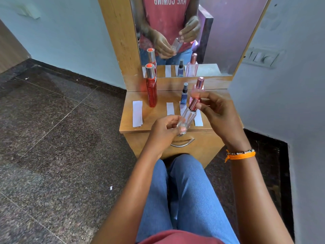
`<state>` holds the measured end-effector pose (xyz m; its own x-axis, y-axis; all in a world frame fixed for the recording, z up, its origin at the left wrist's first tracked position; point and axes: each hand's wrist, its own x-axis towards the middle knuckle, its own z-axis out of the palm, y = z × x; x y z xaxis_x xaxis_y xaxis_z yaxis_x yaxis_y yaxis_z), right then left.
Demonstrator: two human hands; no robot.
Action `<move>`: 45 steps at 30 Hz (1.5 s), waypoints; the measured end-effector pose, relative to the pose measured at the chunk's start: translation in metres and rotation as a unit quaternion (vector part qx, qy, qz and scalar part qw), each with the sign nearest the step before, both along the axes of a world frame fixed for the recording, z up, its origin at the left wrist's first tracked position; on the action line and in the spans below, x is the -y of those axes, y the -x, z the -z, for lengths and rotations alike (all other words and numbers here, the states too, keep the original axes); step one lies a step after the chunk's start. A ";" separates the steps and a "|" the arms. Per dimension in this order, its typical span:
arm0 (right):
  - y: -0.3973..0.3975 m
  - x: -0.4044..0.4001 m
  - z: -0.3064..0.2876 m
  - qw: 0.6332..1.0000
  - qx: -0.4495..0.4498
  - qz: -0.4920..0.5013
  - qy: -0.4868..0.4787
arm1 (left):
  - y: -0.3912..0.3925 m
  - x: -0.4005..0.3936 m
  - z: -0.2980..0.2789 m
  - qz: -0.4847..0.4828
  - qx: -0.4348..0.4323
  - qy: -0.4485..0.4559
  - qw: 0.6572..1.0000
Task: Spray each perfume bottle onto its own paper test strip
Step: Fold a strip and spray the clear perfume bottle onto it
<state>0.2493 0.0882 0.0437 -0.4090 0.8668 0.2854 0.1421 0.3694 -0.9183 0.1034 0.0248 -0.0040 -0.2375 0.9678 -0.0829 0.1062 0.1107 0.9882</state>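
Nearest: blue jeans (184,191), orange wrist thread (241,155). Above dresser shelf (154,117) front edge: clear perfume bottle (189,117), tilted, base closed inside left hand (165,128); pink cap (194,103) pinched by right hand (213,110) fingertips. On shelf: four white test strips, leftmost (137,113). Farther back, upright: red bottle (151,88), small blue spray bottle (184,94), pink bottle (198,85). Behind: mirror (219,41).

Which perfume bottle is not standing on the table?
The clear bottle with the pink cap. Both hands hold it tilted above the table edge: left hand at its base, right hand at the cap. The red, blue and pink bottles stand upright.
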 end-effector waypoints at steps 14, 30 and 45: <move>0.005 0.003 0.005 0.996 0.031 -0.025 0.084 | 0.003 0.002 -0.001 -0.016 0.011 -0.012 1.000; 0.016 0.003 0.008 0.995 0.089 -0.017 0.035 | 0.007 0.002 -0.001 -0.023 -0.004 0.001 1.000; 0.071 -0.041 -0.007 0.963 0.215 0.062 -0.149 | 0.017 0.000 0.002 -0.109 -0.059 -0.015 0.992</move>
